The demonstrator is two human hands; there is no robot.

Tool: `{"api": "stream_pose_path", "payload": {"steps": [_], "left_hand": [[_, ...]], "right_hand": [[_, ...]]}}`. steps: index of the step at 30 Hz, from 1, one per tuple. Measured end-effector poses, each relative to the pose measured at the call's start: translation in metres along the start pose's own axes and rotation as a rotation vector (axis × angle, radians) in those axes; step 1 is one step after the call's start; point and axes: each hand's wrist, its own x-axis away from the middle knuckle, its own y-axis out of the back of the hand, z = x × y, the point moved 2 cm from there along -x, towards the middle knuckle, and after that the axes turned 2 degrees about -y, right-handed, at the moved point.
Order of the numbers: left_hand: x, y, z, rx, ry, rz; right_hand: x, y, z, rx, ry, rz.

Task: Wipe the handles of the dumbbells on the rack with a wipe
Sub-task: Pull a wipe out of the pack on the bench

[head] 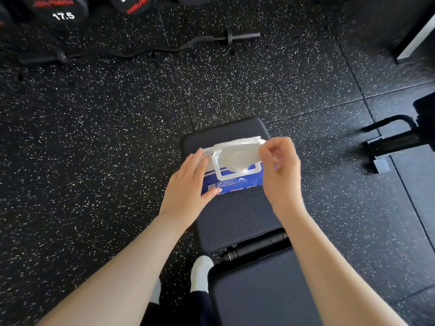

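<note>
The pack of wipes [231, 182] lies flat on the far end of the padded worktop [237, 215], and every place here is told from that pack. The left hand [188, 184] rests on the pack's left end with fingers straight and thumb along the near edge, pressing it down rather than gripping; the right hand [281, 170] is just to the pack's right, its fingertips pinching the corner of a white wipe [235, 154] that rises out of the framed opening in the pack's top; the wipe looks only partly out, its lower part seemingly still in the opening.

The step in hand, as I judge it, is drawing one wipe free. To do it well the left hand should keep its flat pressure so the pack does not lift or slide on the worktop; the right hand should pull up and away from the opening in one steady draw, not a jerk, so the sheet neither tears nor drags the next one out with it; once free, the lid wants closing so the rest stay damp.

The dumbbells [62, 12] sit well beyond the pack, at the far left across the speckled floor [94, 137]; only their ends show, the handles are out of sight and not yet wiped.
</note>
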Motion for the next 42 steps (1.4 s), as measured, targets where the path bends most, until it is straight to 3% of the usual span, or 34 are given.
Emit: {"api": "stream_pose_path", "payload": {"steps": [10, 14, 19, 31, 34, 37, 40, 42], "left_hand": [[-0.017, 0.030, -0.025, 0.226, -0.015, -0.137], [-0.013, 0.022, -0.037, 0.048, -0.189, -0.142], [0.004, -0.010, -0.033, -0.253, -0.228, 0.058], [-0.002, -0.003, -0.038, -0.340, -0.168, 0.278], [-0.002, 0.015, -0.044, -0.074, -0.125, 0.169], [0.006, 0.054, -0.054, 0.481, 0.173, -0.034], [0.020, 0.104, -0.072, 1.104, 0.503, 0.074], [0.033, 0.141, -0.085, 1.365, 0.507, 0.139]], "right_hand": [[0.011, 0.044, 0.000, -0.160, -0.119, -0.102], [0.020, 0.051, -0.004, -0.193, -0.159, -0.145], [0.027, 0.045, -0.007, -0.181, -0.160, -0.142], [0.031, 0.030, 0.007, -0.153, -0.189, -0.101], [0.030, 0.031, 0.023, -0.171, -0.189, -0.090], [0.031, 0.032, 0.051, -0.219, -0.172, -0.066], [0.039, 0.031, 0.091, -0.283, -0.146, -0.011], [0.046, 0.032, 0.124, -0.328, -0.130, 0.021]]}}
